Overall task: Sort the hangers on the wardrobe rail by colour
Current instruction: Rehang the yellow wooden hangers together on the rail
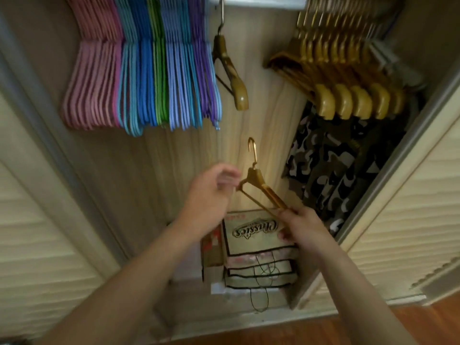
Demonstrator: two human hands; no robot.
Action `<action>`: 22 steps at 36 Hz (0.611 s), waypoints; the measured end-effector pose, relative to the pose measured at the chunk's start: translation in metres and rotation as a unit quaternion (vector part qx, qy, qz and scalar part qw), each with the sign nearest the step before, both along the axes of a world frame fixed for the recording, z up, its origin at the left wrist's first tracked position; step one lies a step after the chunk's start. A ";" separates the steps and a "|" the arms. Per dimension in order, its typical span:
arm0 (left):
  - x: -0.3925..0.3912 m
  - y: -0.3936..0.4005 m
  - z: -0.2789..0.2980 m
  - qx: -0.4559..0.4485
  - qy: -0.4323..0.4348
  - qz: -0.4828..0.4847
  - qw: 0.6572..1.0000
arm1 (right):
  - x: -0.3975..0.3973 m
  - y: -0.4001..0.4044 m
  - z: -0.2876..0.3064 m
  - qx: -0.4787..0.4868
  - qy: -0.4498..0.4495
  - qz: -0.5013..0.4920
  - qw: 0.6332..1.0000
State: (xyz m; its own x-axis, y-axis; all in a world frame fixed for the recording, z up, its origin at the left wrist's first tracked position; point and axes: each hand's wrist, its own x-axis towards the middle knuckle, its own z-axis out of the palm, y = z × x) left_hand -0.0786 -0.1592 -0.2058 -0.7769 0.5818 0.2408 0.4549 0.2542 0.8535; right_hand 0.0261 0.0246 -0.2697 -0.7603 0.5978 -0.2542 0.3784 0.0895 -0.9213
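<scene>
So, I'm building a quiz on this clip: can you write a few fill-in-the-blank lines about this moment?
1. The right hand grips a ____ hanger by one arm.
2. One gold hanger hangs alone on the ____.
3. The pink hangers are at the rail's ____ end.
4. The box below the hands reads ____.

Missing words: gold; rail; left; Classics

Two bare forearms come up into view, no sleeves, no watch, no bands at either wrist. Left hand [211, 192] is bare, blurred at the fingers. Right hand [302, 229] is bare too, no rings showing, its nails short and plain.
</scene>
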 end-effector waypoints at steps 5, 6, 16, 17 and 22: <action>-0.035 -0.012 0.113 0.092 0.285 0.074 0.951 | -0.012 0.010 0.068 0.010 0.110 -0.002 0.994; -0.039 -0.014 0.121 0.087 0.327 0.094 0.936 | -0.009 0.009 0.072 0.008 0.118 -0.007 0.993; -0.101 -0.028 0.246 -0.082 0.573 0.250 0.776 | -0.061 0.013 0.156 0.050 0.199 -0.053 0.977; -0.106 -0.028 0.248 -0.102 0.570 0.249 0.776 | -0.068 0.015 0.160 0.052 0.203 -0.059 0.976; -0.117 -0.030 0.246 -0.148 0.574 0.247 0.767 | -0.099 0.025 0.186 0.056 0.231 -0.064 0.969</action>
